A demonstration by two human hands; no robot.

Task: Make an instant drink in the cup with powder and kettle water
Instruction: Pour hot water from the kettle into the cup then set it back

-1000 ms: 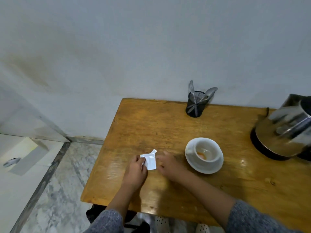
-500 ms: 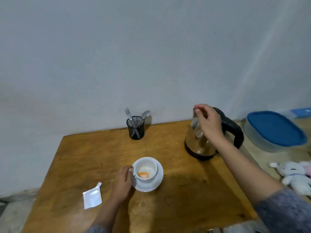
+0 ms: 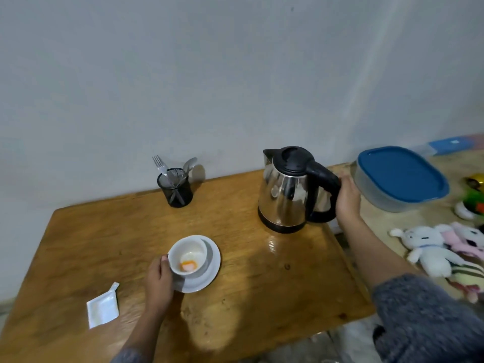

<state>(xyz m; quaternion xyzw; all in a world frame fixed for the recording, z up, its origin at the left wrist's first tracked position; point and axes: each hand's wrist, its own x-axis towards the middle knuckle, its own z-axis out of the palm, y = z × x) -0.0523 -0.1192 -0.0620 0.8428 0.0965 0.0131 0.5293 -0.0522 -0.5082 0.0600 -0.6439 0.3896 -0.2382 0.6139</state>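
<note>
Wooden table (image 3: 262, 284) carries: saucer (image 3: 209, 271), steel kettle (image 3: 285, 195), mesh cutlery holder (image 3: 176, 191), torn white sachet (image 3: 102, 309).

The kettle (image 3: 284, 199) is mirror-bright polished metal with a matt black plastic lid and handle, the cup (image 3: 187, 255) and saucer (image 3: 209, 263) glossy white ceramic, the desk (image 3: 262, 284) varnished wood with a sheen, the sachet (image 3: 102, 309) smooth white paper.

Plain grey-white wall (image 3: 235, 74), my wooden desk (image 3: 248, 297) against it.
Desk top varnished, scuffed, glare patch near centre. Paler surface (image 3: 379, 218) adjoins right; pale floor strip (image 3: 5, 303) far left.
</note>
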